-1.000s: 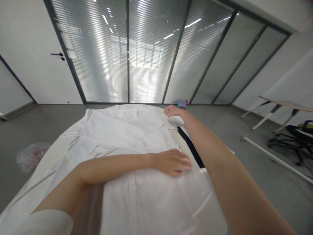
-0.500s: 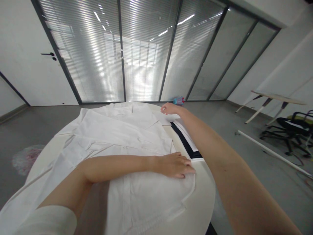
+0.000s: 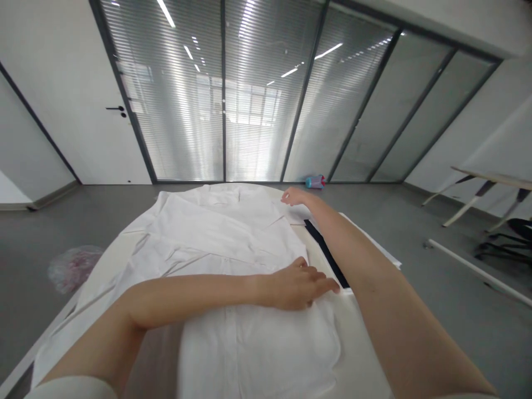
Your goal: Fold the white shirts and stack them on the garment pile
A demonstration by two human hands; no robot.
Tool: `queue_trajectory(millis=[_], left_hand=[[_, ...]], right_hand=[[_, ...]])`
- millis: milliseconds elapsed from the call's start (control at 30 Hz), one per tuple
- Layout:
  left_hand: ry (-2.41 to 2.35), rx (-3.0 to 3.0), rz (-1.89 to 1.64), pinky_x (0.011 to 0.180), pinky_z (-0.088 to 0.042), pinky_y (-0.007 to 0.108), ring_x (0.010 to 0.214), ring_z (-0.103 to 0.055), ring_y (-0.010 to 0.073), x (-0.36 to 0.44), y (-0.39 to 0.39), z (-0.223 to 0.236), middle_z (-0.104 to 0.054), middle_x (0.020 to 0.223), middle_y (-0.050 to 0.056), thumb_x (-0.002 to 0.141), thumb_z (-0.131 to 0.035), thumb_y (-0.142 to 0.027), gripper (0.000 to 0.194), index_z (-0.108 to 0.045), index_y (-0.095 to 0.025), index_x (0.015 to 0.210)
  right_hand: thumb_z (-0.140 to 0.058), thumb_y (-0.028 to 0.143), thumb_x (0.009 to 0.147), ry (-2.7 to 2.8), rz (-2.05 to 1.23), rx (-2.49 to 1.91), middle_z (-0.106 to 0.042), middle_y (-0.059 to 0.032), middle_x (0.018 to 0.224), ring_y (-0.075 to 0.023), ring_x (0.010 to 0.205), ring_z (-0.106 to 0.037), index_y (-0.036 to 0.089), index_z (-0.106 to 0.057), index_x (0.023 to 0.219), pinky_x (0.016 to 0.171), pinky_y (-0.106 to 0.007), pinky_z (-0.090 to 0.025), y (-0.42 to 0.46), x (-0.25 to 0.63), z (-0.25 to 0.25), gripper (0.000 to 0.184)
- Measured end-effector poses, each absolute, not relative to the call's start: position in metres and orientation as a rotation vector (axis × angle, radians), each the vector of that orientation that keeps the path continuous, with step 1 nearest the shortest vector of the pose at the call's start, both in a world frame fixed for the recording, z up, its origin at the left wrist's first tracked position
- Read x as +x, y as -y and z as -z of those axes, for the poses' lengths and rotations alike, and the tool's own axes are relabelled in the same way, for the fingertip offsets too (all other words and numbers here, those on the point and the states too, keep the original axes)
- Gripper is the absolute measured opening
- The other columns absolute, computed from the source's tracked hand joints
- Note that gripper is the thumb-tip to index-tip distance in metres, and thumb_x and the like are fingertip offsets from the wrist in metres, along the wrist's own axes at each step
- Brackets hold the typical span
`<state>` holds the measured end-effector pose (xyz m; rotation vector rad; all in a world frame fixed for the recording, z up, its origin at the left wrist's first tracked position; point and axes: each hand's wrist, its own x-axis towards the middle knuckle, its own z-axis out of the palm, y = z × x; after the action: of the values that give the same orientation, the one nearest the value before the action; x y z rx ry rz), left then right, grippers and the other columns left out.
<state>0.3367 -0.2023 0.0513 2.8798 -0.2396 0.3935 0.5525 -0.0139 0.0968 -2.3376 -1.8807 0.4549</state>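
A white shirt (image 3: 224, 227) is spread over the round table, its folds wrinkled and one edge near the right side. My left hand (image 3: 301, 285) rests palm down on the shirt by that edge, fingers stretched to the right, the thumb partly hidden. Its fingertips come close to the lower corner of a flat black strip (image 3: 326, 252). Farther off, my right hand (image 3: 294, 197) is at the table's far right, fingers curled together over white material. Whatever they pinch is too small to make out. My right forearm covers part of the strip and the white piece beside it.
The white table (image 3: 357, 327) shows on the right. A white flat edge (image 3: 384, 255) juts out past my right forearm. Plastic-wrapped stuff (image 3: 75, 269) lies on the floor at left; a blue-and-pink item (image 3: 315, 182) sits by the glass wall. A white bar (image 3: 477, 271) lies at right.
The view has swung left, so things sit farther right. A white edge now shows to the right of my right forearm. My left hand's fingers reach slightly nearer the black strip.
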Motion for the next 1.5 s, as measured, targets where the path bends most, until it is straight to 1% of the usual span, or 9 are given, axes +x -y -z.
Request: queue_trajectory(millis=[67, 233, 467, 600, 767, 967, 1200, 1367, 1500], left_hand=[[0.228, 2.941, -0.443, 0.081, -0.036, 0.036, 0.095, -0.061, 0.0202, 0.311, 0.199, -0.057, -0.067, 0.103, 0.006, 0.079, -0.053, -0.004, 0.045, -0.051, -0.018, 0.122], [0.317, 3.165, -0.552, 0.069, -0.036, 0.035, 0.081, -0.054, 0.0188, 0.253, 0.202, -0.049, -0.063, 0.09, 0.006, 0.089, -0.058, -0.017, 0.006, -0.063, -0.018, 0.088], [0.338, 3.139, -0.771, 0.062, -0.034, 0.033, 0.069, -0.049, 0.0159, 0.212, 0.222, -0.044, -0.056, 0.077, 0.002, 0.093, -0.057, -0.02, 0.018, -0.064, -0.017, 0.077], [0.286, 3.111, -0.808, 0.055, -0.029, 0.032, 0.063, -0.045, 0.015, 0.194, 0.24, -0.041, -0.05, 0.071, 0.001, 0.089, -0.061, -0.017, 0.02, -0.059, -0.017, 0.068], [0.143, 3.082, -0.807, 0.056, -0.032, 0.031, 0.065, -0.046, 0.0149, 0.183, 0.249, -0.028, -0.052, 0.073, 0.0, 0.089, -0.063, -0.018, 0.015, -0.06, -0.016, 0.074], [0.075, 3.034, -0.756, 0.059, -0.038, 0.03, 0.068, -0.05, 0.0141, 0.185, 0.251, -0.016, -0.062, 0.082, -0.002, 0.092, -0.063, -0.027, 0.012, -0.065, -0.018, 0.084], [0.017, 3.003, -0.725, 0.064, -0.042, 0.025, 0.068, -0.053, 0.0117, 0.188, 0.256, -0.008, -0.062, 0.074, -0.003, 0.096, -0.06, -0.026, 0.01, -0.065, -0.018, 0.093], [0.063, 3.035, -0.634, 0.065, -0.044, 0.022, 0.068, -0.053, 0.01, 0.179, 0.262, -0.007, -0.065, 0.078, -0.002, 0.092, -0.066, -0.028, 0.013, -0.064, -0.016, 0.097], [0.023, 3.079, -0.615, 0.062, -0.043, 0.022, 0.064, -0.049, 0.0095, 0.174, 0.262, 0.011, -0.061, 0.073, -0.003, 0.088, -0.071, -0.032, 0.019, -0.061, -0.016, 0.083]], right_hand=[[-0.069, 0.046, 0.085, 1.802, -0.495, -2.368, -0.075, -0.0154, 0.094, -0.0201, 0.075, -0.072, 0.01, -0.071, 0.106, 0.069, -0.029, -0.056, 0.004, 0.549, -0.091, 0.042], [-0.064, 0.051, 0.086, 1.635, -0.517, -2.422, -0.075, -0.0173, 0.084, -0.0187, 0.063, -0.07, 0.004, -0.068, 0.107, 0.06, -0.028, -0.055, -0.02, 0.532, -0.065, 0.052], [-0.07, 0.027, 0.078, 1.63, -0.305, -2.336, -0.074, -0.0155, 0.08, -0.0232, 0.077, -0.071, 0.005, -0.073, 0.096, 0.065, -0.023, -0.052, -0.064, 0.492, -0.057, 0.028], [-0.067, 0.031, 0.082, 1.658, -0.273, -2.274, -0.074, -0.0104, 0.091, -0.0185, 0.081, -0.071, 0.013, -0.069, 0.11, 0.069, -0.022, -0.052, -0.087, 0.458, -0.059, 0.034], [-0.068, 0.051, 0.079, 1.562, -0.192, -2.378, -0.062, -0.0243, 0.123, -0.0316, 0.11, -0.063, 0.007, -0.054, 0.131, 0.087, -0.037, -0.052, -0.091, 0.429, -0.045, 0.069], [-0.062, 0.054, 0.084, 1.58, -0.042, -2.387, -0.057, -0.0217, 0.131, -0.0358, 0.124, -0.054, 0.014, -0.059, 0.126, 0.101, -0.049, -0.042, -0.089, 0.41, -0.03, 0.057], [-0.054, 0.03, 0.091, 1.694, -0.039, -2.316, -0.065, -0.0202, 0.12, -0.0311, 0.114, -0.062, 0.014, -0.065, 0.115, 0.091, -0.041, -0.048, -0.096, 0.399, -0.03, 0.032], [-0.05, 0.033, 0.092, 1.866, -0.062, -2.156, -0.066, -0.0145, 0.121, -0.028, 0.115, -0.061, 0.018, -0.066, 0.112, 0.092, -0.036, -0.047, -0.104, 0.377, -0.034, 0.029], [-0.053, 0.045, 0.092, 1.928, -0.158, -2.116, -0.07, -0.0105, 0.113, -0.0251, 0.11, -0.063, 0.02, -0.068, 0.104, 0.089, -0.032, -0.048, -0.103, 0.356, -0.022, 0.031]])
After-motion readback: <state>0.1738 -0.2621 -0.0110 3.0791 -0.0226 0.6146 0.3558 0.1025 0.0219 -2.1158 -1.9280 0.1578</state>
